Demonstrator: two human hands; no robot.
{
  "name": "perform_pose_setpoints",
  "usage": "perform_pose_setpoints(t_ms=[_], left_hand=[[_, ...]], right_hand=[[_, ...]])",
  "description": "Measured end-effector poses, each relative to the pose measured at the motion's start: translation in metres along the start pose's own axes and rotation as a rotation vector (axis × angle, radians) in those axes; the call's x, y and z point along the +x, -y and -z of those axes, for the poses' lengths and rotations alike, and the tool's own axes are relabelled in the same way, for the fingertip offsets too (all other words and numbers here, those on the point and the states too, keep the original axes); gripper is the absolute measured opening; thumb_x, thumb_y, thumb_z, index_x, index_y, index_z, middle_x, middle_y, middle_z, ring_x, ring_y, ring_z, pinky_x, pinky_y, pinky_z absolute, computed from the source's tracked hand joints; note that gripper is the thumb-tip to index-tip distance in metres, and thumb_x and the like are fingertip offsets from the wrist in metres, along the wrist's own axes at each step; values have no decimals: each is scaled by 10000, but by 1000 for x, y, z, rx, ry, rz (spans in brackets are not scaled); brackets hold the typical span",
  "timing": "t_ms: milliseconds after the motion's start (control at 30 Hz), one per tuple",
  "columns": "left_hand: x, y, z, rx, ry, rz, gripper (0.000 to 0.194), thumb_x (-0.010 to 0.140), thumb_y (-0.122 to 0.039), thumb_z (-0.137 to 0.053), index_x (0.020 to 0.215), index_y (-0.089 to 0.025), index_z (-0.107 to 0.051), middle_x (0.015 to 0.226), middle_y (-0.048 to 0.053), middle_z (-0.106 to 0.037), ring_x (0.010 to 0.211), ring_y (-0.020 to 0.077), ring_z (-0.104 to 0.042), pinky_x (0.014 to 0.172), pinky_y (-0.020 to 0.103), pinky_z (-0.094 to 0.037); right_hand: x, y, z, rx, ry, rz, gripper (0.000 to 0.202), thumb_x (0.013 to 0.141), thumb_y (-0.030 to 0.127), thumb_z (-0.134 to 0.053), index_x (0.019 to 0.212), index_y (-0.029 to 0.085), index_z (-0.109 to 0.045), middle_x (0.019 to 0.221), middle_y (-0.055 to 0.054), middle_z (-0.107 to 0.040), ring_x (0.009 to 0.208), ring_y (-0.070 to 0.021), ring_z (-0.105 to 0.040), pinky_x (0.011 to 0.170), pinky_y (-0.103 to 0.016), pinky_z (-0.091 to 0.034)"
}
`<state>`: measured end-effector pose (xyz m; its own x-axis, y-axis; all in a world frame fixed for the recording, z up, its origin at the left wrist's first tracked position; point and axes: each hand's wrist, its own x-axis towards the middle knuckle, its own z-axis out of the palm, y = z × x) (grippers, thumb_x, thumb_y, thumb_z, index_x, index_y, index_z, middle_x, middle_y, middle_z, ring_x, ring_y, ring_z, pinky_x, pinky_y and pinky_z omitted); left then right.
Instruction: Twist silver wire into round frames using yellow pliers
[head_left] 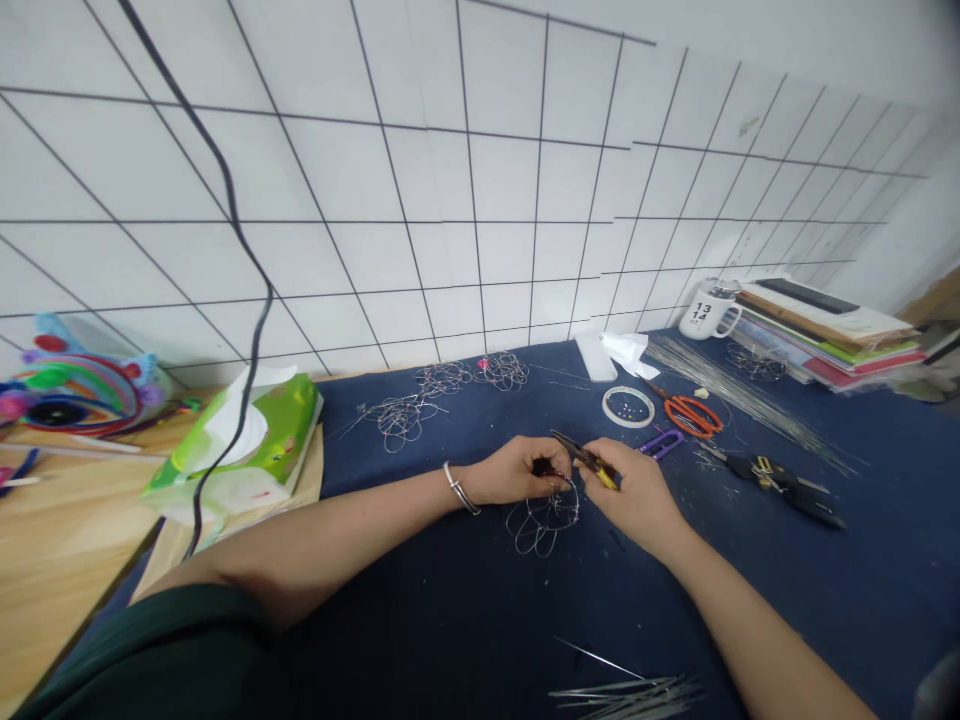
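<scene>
Near the middle of the dark blue cloth, my left hand pinches a looped wire piece by its upper edge. Thin wire petals hang below the fingers, with small reddish beads along one loop. Close by on the right, my right hand is closed round pliers with yellow on the handles. Their dark jaws point up and left toward the left hand's fingertips. Whether the jaws touch the wire I cannot tell. Behind the hands lie several similar wire pieces, one with a pink spot.
Orange scissors, a white ring dish with beads, a purple tool and black-handled pliers lie to the right. Wire bundles lie at the back right and front. A tissue pack sits left; a mug stands behind.
</scene>
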<state>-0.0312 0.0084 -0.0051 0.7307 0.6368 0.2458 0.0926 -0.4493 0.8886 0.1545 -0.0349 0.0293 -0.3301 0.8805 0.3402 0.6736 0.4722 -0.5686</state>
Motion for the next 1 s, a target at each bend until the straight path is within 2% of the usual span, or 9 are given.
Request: perform_pose_setpoints(t_ms=[200, 400, 800, 1000], left_hand=[[0, 1, -1, -20, -7, 12, 108, 749, -188, -564, 811, -105, -533, 794, 29, -561, 699, 84, -520, 666, 220, -434], [-1, -2, -2, -70, -7, 32, 107, 745, -169, -568, 809, -108, -508, 704, -18, -480, 602, 50, -431, 587, 185, -381], [-1, -9, 3, -154, 24, 17, 159, 781, -250, -565, 830, -103, -527, 751, 11, -514, 670, 76, -471, 644, 216, -402], [-1, -9, 2, -127, -20, -1, 164, 784, -248, -562, 848, -99, -546, 791, 35, -541, 697, 85, -498, 661, 226, -422]], right_hand=[[0, -1, 0, 35, 0, -25, 106, 735, 150, -478, 782, 203, -557, 672, 32, -531, 597, -97, -469, 557, -204, -339], [-1, -3, 1, 41, -6, -55, 95, 738, 171, -486, 788, 204, -560, 692, 25, -549, 619, -106, -488, 574, -215, -354], [1, -2, 4, 75, -26, -110, 92, 753, 220, -497, 814, 204, -565, 740, 5, -601, 642, -121, -535, 597, -232, -395], [0, -3, 4, 97, -40, -114, 90, 749, 225, -503, 816, 206, -560, 756, 0, -611, 652, -124, -545, 606, -236, -405]])
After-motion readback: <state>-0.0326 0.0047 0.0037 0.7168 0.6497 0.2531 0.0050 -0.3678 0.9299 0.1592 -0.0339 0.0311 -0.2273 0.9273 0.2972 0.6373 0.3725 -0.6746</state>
